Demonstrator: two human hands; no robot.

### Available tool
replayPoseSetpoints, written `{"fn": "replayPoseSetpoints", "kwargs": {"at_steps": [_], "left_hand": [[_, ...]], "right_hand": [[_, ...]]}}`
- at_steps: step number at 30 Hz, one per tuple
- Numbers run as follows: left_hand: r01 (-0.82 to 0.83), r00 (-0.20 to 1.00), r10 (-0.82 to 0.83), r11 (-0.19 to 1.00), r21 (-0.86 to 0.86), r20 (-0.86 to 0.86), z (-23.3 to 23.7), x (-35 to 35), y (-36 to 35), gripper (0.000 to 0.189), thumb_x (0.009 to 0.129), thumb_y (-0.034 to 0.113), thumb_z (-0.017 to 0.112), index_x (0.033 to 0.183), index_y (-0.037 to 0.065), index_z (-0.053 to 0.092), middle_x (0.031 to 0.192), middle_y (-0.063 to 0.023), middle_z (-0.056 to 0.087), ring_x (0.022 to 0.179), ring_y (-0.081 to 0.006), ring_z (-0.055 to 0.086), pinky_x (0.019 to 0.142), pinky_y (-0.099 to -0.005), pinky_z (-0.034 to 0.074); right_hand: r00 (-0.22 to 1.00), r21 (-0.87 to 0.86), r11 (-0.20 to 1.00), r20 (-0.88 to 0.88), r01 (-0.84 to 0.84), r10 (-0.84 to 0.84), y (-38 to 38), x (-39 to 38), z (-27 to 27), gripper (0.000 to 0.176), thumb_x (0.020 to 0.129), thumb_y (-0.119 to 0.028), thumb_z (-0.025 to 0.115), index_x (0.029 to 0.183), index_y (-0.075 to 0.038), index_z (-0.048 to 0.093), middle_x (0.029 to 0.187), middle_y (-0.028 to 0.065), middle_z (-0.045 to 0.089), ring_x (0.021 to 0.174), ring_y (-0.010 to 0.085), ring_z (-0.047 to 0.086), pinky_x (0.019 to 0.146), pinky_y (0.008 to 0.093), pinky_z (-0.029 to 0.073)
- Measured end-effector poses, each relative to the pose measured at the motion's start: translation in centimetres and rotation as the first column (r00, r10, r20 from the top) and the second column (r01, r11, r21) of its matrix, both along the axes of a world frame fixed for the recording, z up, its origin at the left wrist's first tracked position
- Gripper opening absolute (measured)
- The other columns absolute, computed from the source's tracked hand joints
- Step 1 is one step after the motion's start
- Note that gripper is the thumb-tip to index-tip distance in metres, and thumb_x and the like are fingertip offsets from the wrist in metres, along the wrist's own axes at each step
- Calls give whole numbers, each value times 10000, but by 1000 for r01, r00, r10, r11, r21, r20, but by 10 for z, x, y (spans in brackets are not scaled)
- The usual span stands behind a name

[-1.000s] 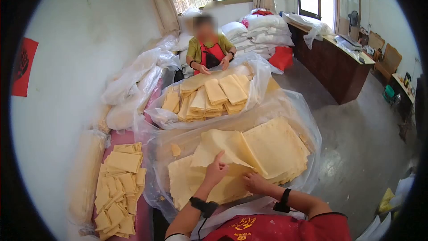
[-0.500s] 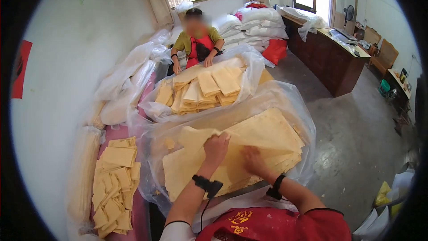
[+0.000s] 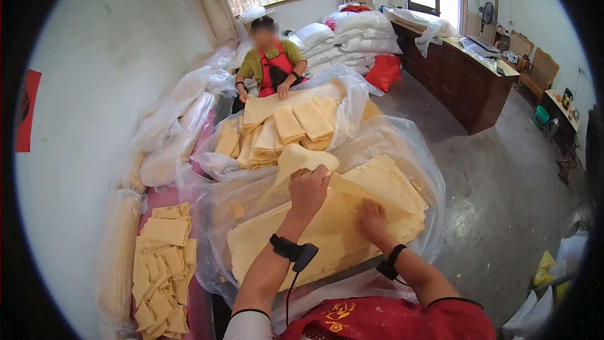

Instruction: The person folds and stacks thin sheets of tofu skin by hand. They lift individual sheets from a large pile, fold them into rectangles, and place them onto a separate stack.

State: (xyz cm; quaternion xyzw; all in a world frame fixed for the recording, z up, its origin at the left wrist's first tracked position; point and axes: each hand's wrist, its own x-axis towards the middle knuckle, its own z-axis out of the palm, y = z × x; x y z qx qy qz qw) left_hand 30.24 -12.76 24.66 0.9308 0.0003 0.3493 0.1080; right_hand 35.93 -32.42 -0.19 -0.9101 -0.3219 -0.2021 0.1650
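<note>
Fingers curled, tips hidden, left hand (image 3: 308, 191) seemingly gripping sheet (image 3: 301, 158)

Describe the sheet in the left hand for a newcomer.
The nearest clear plastic bag holds a stack of pale yellow sheets. The left hand grips one sheet; it alone is lifted and curled, the rest lie flat.

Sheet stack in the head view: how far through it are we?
Done: folded bundles lie piled before the other person. In hand: the left hand lifts the top sheet in a shut grip; the right hand presses the stack. Left: that thick stack of flat sheets.
</note>
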Motion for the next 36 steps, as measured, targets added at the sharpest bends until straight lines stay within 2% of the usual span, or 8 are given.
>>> {"fn": "replayPoseSetpoints", "kwargs": {"at_steps": [11,13,18,20,24,29,33,36], "left_hand": [[98,929,-76,994,-43,361,56,-28,26,99,829,197,622,824,102,596,648,-103,573,673,-310,582,798,-457,433],[19,1000,-19,1000,-21,5,23,-44,31,97,842,198,604,831,101,604,677,-107,604,666,-312,590,678,-447,478],[42,984,-62,992,-118,-169,-65,-87,27,222,830,280,627,983,120,617,694,-102,620,682,-325,614,614,-447,492],[-74,702,-103,973,-217,-704,-68,-102,14,464,807,364,660,1200,138,563,700,-101,630,726,-316,639,655,-424,510],[83,494,-440,883,-463,-750,-56,-86,-27,685,789,359,712,1379,174,419,817,-95,673,766,-276,661,659,-409,511],[421,904,-396,890,172,-162,-89,-24,-97,712,760,319,688,1381,119,403,1176,-122,582,1021,-294,599,713,-408,525],[309,947,-239,860,407,-214,-158,8,-115,582,810,209,600,1356,94,431,1212,-133,532,1097,-323,548,692,-415,523],[319,827,-171,927,197,-536,-161,19,-111,470,843,136,526,1309,89,486,1144,-156,593,1040,-340,588,686,-435,521]], "right_hand": [[939,-255,967,-340,-31,-59,-15,25,71,471,841,-408,558,1250,-174,571,1365,140,487,1272,353,425,985,536,345],[874,120,962,-403,-246,273,-19,53,39,472,843,-384,579,1258,-159,565,1341,122,517,1242,349,453,1005,501,351],[924,246,925,-183,-288,336,-29,17,39,452,836,-401,616,1207,-144,593,1246,131,577,1175,335,499,1017,443,362],[927,242,926,-170,-290,335,-33,7,44,468,831,-413,619,1212,-143,588,1257,129,569,1178,334,494,1019,443,358],[917,126,955,-271,-269,294,-28,14,51,481,818,-435,622,1195,-137,593,1256,112,564,1170,334,493,1012,457,355],[920,-34,947,-248,-320,302,-28,25,45,473,821,-436,606,1187,-137,597,1248,111,567,1166,333,497,1009,463,358],[935,-62,950,-205,-307,289,-38,37,21,473,825,-446,587,1186,-141,597,1257,113,562,1166,331,497,1010,457,358],[919,60,963,-288,-263,269,-53,40,37,489,832,-459,568,1208,-147,587,1263,119,558,1186,334,483,1026,477,332]]}}
